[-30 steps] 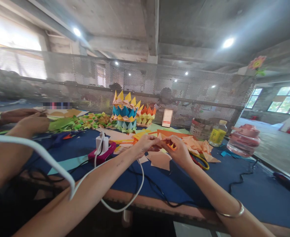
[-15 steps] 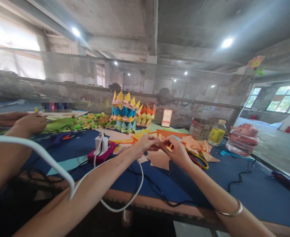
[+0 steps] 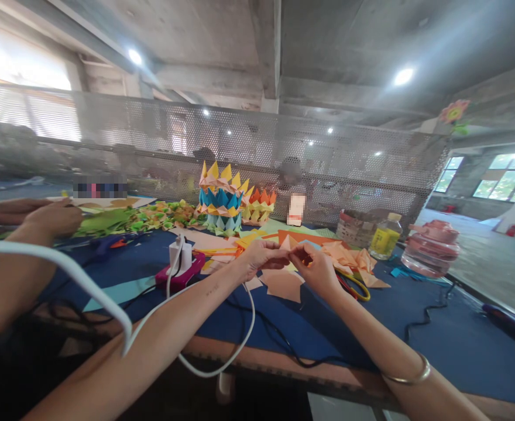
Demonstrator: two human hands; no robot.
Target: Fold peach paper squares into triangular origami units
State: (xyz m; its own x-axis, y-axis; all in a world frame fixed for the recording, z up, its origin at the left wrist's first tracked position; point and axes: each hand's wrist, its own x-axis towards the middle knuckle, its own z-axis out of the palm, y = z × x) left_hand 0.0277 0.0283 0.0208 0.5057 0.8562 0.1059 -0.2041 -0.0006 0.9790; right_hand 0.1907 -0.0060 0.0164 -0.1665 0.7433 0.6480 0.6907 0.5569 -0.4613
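Note:
Both of my hands meet over the middle of the blue table. A small folded piece of peach paper (image 3: pixel 288 241) sticks up between them. My left hand (image 3: pixel 264 257) pinches its left side, fingers closed. From the right, my right hand (image 3: pixel 313 263) pinches its lower edge with thumb and forefinger. Below the hands lies a flat sheet of peach paper (image 3: pixel 282 285). Several folded peach paper pieces (image 3: pixel 347 257) are heaped just right of my right hand, beside scissors with yellow handles (image 3: pixel 360 290).
Stacked paper crowns (image 3: pixel 220 202) stand at the back. A white plug (image 3: pixel 181 257) sits in a magenta power strip (image 3: pixel 189 275), its white cable looping near my left forearm. Bottles (image 3: pixel 386 237) and a pink-lidded jug (image 3: pixel 431 248) stand right. A co-worker's hands (image 3: pixel 55 219) are at left.
My fingers have shifted slightly on the peach paper. Its folded point now shows more clearly above them, and my right hand's fingers have drawn closer together.

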